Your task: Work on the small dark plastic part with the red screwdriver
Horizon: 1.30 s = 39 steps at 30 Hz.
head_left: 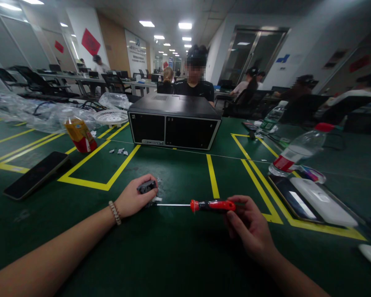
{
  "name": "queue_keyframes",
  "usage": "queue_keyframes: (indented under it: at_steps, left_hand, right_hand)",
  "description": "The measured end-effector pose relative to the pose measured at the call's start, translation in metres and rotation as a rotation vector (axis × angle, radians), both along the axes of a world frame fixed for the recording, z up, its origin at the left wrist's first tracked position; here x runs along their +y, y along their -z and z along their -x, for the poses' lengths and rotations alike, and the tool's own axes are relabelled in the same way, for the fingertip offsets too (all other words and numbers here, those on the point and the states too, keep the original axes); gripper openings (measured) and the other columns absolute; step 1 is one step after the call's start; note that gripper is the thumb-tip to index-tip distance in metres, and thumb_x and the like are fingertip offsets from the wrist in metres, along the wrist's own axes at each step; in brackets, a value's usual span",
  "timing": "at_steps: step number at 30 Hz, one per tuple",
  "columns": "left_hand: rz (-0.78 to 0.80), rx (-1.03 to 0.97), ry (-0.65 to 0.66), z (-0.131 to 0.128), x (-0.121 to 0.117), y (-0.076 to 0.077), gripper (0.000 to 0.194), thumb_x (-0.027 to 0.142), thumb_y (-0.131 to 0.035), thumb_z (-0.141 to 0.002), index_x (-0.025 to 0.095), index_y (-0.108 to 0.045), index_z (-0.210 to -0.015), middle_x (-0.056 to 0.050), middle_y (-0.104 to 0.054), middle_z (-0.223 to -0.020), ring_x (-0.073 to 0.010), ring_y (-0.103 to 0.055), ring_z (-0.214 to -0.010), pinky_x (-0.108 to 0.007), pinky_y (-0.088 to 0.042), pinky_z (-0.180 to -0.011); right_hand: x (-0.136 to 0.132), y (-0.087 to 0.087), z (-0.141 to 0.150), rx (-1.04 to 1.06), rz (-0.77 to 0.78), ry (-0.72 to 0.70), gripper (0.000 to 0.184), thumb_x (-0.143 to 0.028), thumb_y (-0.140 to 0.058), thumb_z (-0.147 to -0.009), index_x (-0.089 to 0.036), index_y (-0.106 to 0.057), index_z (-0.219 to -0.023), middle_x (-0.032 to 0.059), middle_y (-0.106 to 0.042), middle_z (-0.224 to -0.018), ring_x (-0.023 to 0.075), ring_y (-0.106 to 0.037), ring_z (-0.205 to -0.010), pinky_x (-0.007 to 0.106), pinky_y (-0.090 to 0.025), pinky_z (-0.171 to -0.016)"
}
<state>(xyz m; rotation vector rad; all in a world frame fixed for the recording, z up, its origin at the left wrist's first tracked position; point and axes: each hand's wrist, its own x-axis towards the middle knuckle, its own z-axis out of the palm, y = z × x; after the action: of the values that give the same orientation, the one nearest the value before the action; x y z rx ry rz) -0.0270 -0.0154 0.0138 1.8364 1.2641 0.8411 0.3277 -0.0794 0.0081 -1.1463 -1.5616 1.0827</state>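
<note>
My left hand, with a beaded bracelet at the wrist, is closed around a small dark grey block-shaped part just above the green table. The part's kind does not show clearly. In my right hand the fingertips and thumb grip the end of a screwdriver with a red and black handle. Its thin metal shaft points left, and the tip reaches the dark part by my left fingers. Whether the tip sits in a screw is hidden.
A black computer case lies on its side ahead, a person behind it. At left are a drink bottle, a tilted phone, a white basket and plastic bags. At right stand a water bottle and phones.
</note>
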Motion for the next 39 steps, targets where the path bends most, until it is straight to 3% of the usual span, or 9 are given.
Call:
queue_keyframes:
  at_steps: [6, 13, 19, 24, 31, 39]
  left_hand:
    - [0.001, -0.005, 0.007, 0.0001, 0.0004, 0.0007, 0.017, 0.034, -0.061, -0.09, 0.019, -0.062, -0.098, -0.003, -0.066, -0.09, -0.0192, -0.063, -0.078, -0.033, -0.051, -0.072]
    - [-0.007, -0.011, 0.001, -0.0008, -0.0009, -0.0007, 0.016, 0.034, -0.061, -0.09, 0.019, -0.063, -0.096, -0.002, -0.065, -0.086, -0.0182, -0.062, -0.075, -0.031, -0.05, -0.068]
    - [-0.011, -0.006, 0.006, -0.0005, -0.0005, 0.0, 0.016, 0.033, -0.061, -0.09, 0.019, -0.063, -0.096, -0.002, -0.065, -0.087, -0.0185, -0.062, -0.075, -0.031, -0.05, -0.069]
    - [-0.031, -0.016, 0.012, -0.0002, 0.0005, 0.0024, 0.015, 0.032, -0.061, -0.09, 0.019, -0.062, -0.096, -0.002, -0.065, -0.086, -0.0183, -0.061, -0.075, -0.031, -0.049, -0.069]
    - [-0.004, -0.003, 0.014, 0.0017, 0.0014, 0.0025, 0.017, 0.035, -0.062, -0.09, 0.019, -0.063, -0.097, -0.003, -0.066, -0.09, -0.0199, -0.063, -0.078, -0.032, -0.05, -0.072]
    - [-0.003, -0.01, 0.014, 0.0017, 0.0007, 0.0026, 0.016, 0.034, -0.062, -0.091, 0.02, -0.062, -0.097, -0.003, -0.067, -0.089, -0.0191, -0.063, -0.075, -0.031, -0.05, -0.068]
  right_hand:
    - [-0.0013, -0.0036, 0.0034, 0.001, 0.001, 0.003, 0.025, -0.041, -0.066, -0.099, -0.026, -0.049, -0.11, -0.0027, -0.063, -0.071, 0.0127, -0.059, -0.05, 0.021, -0.05, -0.041]
    - [-0.0048, -0.0074, 0.0019, -0.038, -0.057, -0.033, 0.032, -0.028, -0.065, -0.097, -0.028, -0.05, -0.125, 0.0024, -0.066, -0.089, 0.0147, -0.063, -0.056, 0.025, -0.055, -0.046]
    - [-0.0025, -0.0058, 0.0013, -0.055, -0.028, -0.008, 0.036, -0.036, -0.062, -0.1, -0.024, -0.053, -0.132, 0.0051, -0.071, -0.085, 0.0139, -0.061, -0.05, 0.025, -0.052, -0.041]
    - [-0.0001, -0.0061, 0.0024, -0.049, -0.012, -0.009, 0.027, -0.048, -0.064, -0.099, -0.022, -0.061, -0.107, 0.0011, -0.069, -0.07, 0.0135, -0.061, -0.048, 0.023, -0.049, -0.041]
    - [0.0, -0.0068, 0.0001, -0.125, -0.03, -0.019, 0.044, -0.06, -0.059, -0.097, -0.022, -0.062, -0.077, -0.0015, -0.064, -0.055, 0.0138, -0.059, -0.045, 0.023, -0.046, -0.04]
    - [0.0007, -0.0103, 0.0043, -0.172, -0.044, 0.014, 0.039, -0.06, -0.061, -0.096, -0.022, -0.065, -0.084, -0.0003, -0.067, -0.061, 0.0162, -0.063, -0.049, 0.025, -0.05, -0.044]
